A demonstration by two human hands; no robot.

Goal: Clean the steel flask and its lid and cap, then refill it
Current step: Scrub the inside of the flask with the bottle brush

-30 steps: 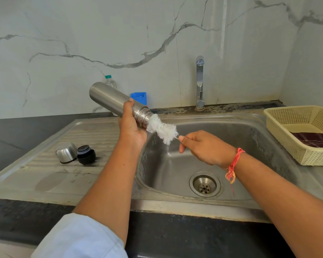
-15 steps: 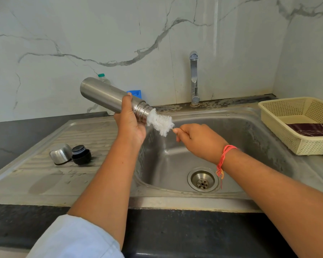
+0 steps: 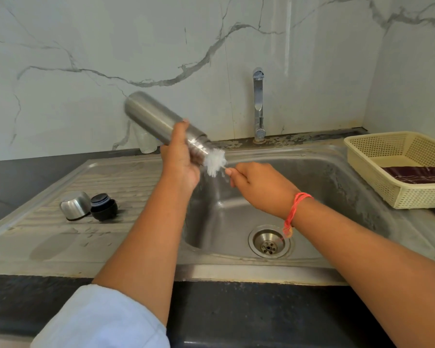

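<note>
My left hand (image 3: 180, 159) wraps round the neck end of the steel flask (image 3: 151, 116), thumb on top and fingers curled underneath. I hold the flask tilted over the left edge of the sink (image 3: 236, 271), its base pointing up toward ten o'clock and its mouth down toward four o'clock. My right hand (image 3: 256, 187) sits just to the three o'clock side of the left one, fingers curled in, pinching the thin handle of the bottle brush (image 3: 215, 162). The white bristles bunch right at the flask's mouth and are blurred; I cannot tell how much of the brush is inside. A red-orange thread band (image 3: 295, 209) circles my right wrist, and a pale blue sleeve (image 3: 103, 320) covers my left upper arm at seven o'clock.

Below my right wrist, at five o'clock from the hands, is the drain (image 3: 269, 243). On the ribbed draining board (image 3: 126, 177) at eight o'clock lie the steel cap (image 3: 75, 205) on its side and the black lid (image 3: 104, 206), touching each other. The tap (image 3: 258, 104) stands at one o'clock against the veined marble wall (image 3: 86, 46). At three o'clock a cream plastic basket (image 3: 377, 177) rests on the sink's right edge with a dark maroon cloth (image 3: 417, 174) inside. Behind the flask something clear (image 3: 146, 140) stands by the wall, too blurred to identify.
</note>
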